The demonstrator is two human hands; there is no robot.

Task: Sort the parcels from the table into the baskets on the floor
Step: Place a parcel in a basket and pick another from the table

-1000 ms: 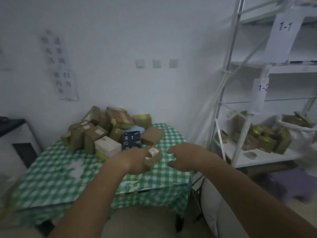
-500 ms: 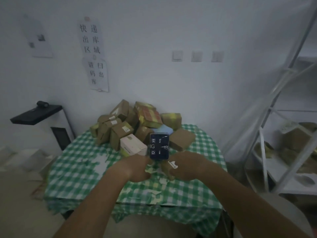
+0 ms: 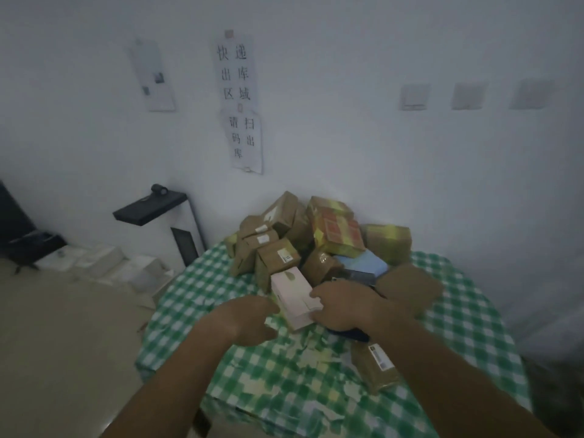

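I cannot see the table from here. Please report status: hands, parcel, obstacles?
Right hand grips pale pink box. Left hand open beside it. Brown parcel lies apart near table edge. No baskets in view.

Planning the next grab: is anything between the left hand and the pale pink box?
Nothing visible. The left hand hovers just left of the pale pink rectangular box over bare green checked tablecloth. The right hand already rests against the box's right side.
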